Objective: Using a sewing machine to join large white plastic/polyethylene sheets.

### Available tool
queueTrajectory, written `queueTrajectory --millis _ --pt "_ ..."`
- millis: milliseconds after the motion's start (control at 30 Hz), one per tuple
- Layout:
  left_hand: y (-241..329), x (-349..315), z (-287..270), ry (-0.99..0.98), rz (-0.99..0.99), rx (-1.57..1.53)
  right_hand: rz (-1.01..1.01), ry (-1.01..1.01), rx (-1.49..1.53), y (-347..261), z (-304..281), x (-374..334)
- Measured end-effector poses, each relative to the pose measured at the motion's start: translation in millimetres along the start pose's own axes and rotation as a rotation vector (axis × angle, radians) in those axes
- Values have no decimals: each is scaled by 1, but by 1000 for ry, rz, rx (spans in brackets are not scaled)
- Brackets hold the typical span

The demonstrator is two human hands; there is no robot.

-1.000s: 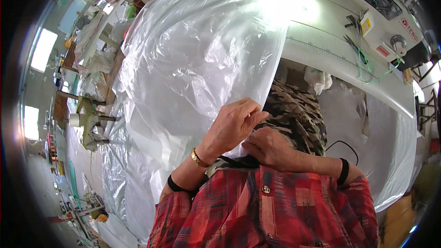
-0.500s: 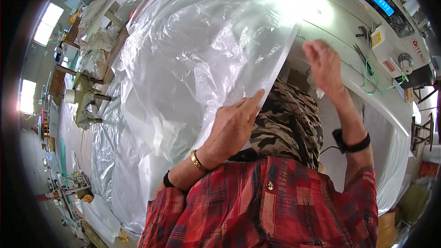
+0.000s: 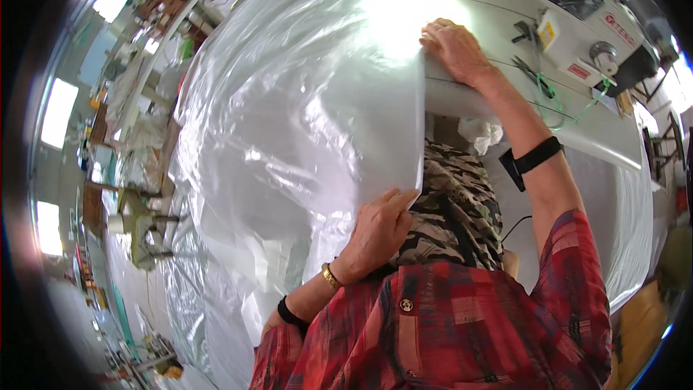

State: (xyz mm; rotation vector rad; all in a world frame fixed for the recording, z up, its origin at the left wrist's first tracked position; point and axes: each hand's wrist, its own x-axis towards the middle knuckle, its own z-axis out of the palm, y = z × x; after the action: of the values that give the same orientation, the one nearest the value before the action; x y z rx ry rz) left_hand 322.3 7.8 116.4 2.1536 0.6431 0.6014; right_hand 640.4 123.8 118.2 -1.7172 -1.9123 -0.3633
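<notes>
A large sheet of clear plastic film [image 3: 289,101] spreads from the sewing machine [image 3: 570,36] down over my lap. My left hand [image 3: 379,227] pinches its right edge close to my body, with the index finger stretched along the fold. The edge runs taut and nearly straight from there up to my right hand [image 3: 455,50]. That hand rests at the edge's upper end, beside the brightly lit needle area, fingers bent over the film on the machine bed. Glare washes out the film near the needle.
Scissors [image 3: 533,72] with green cord lie on the machine bed at right. A crumpled white scrap [image 3: 480,135] hangs under the table edge. More film [image 3: 613,224] drapes at right. At left stand a small stool [image 3: 137,227] and a cluttered workbench [image 3: 155,87].
My right hand has moved up and left from above the table edge onto the film near the needle. My left hand has slid slightly down, and the film's edge is straighter.
</notes>
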Motion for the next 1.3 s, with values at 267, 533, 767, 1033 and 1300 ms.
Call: queueTrajectory --millis 267,533,767,1033,1300 --pt "-19 11 -3 -25 45 140 65 -138 -30 -12 -11 1" --pt "-32 40 -17 21 5 212 107 -283 -35 -22 -24 3" --pt "-26 96 -26 89 86 266 4 -245 39 -19 -20 -3" --pt "-10 176 -33 81 165 379 15 -265 120 -21 -25 -1" --pt "-32 239 -30 149 135 545 2 -430 -24 -22 -20 7"
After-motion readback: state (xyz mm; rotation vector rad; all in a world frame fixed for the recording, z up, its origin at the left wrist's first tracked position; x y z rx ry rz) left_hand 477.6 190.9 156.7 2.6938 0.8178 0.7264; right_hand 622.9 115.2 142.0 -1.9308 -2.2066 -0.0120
